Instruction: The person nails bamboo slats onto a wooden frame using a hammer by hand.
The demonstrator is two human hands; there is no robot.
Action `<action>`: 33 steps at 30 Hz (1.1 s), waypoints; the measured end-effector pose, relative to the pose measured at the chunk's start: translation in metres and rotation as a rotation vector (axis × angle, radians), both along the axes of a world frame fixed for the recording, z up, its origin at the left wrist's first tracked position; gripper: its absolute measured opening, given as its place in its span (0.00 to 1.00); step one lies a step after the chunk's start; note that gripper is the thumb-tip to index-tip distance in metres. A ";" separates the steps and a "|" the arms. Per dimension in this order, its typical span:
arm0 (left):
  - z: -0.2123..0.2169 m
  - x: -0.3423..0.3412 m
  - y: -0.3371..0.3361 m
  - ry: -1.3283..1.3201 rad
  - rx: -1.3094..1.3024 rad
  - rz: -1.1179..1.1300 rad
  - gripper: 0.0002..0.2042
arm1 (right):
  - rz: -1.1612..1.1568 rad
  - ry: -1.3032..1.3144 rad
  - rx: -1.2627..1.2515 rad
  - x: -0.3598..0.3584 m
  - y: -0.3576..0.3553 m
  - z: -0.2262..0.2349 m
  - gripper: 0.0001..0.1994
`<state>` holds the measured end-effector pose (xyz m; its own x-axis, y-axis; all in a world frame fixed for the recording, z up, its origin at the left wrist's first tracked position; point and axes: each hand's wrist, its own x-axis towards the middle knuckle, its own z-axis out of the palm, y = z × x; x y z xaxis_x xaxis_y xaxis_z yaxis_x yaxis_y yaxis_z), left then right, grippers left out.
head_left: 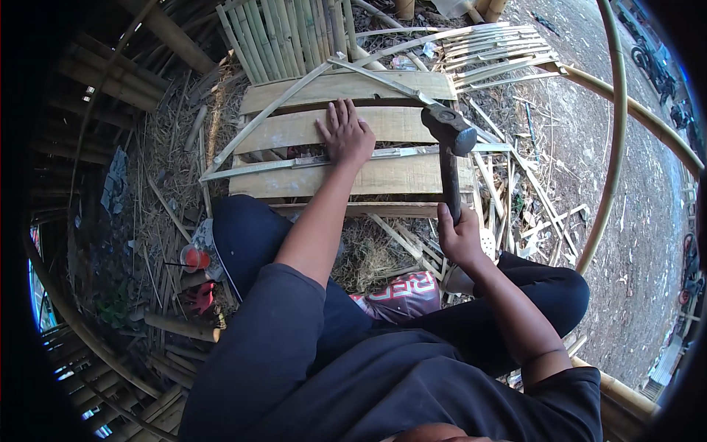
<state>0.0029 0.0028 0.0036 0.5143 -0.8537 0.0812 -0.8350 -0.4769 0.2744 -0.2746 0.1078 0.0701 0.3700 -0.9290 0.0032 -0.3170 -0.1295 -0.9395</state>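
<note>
My right hand (pixel 462 236) is wrapped round the lower part of the handle of a hammer (pixel 450 173). The hammer stands upright, its dark metal head raised over the right end of a low bench of pale wooden planks (pixel 280 177). My left hand (pixel 346 134) lies on the middle plank with its fingers spread. Thin bamboo strips joined in a triangle (pixel 266 168) rest across the planks. The triangle's long lower strip passes beneath my left wrist. Part of the right end of the triangle is hidden behind the hammer.
Upright bamboo slats (pixel 291 37) stand beyond the bench, with a fan of split bamboo (pixel 501 55) at the far right. Loose strips litter the ground. A red drink cup (pixel 195 258) and a red glove (pixel 199 297) are on the left. A curved bamboo pole (pixel 617 132) rises at right.
</note>
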 end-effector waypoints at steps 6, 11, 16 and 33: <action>-0.009 0.000 0.001 0.022 -0.061 0.002 0.31 | 0.025 0.285 0.192 0.010 0.000 -0.012 0.24; -0.001 -0.001 -0.003 0.030 -0.043 0.003 0.31 | -0.027 -0.093 0.080 -0.007 0.005 -0.029 0.20; -0.005 0.002 -0.003 -0.041 -0.106 0.004 0.30 | -0.020 0.324 0.265 0.015 0.000 -0.017 0.25; -0.011 0.008 0.000 0.127 -0.256 0.012 0.29 | 0.077 0.255 -0.027 0.014 -0.001 0.040 0.20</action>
<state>0.0110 0.0023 -0.0072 0.5441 -0.8074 0.2279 -0.7810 -0.3882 0.4893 -0.2605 0.1071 0.1104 0.4315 -0.8990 -0.0745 -0.5310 -0.1864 -0.8266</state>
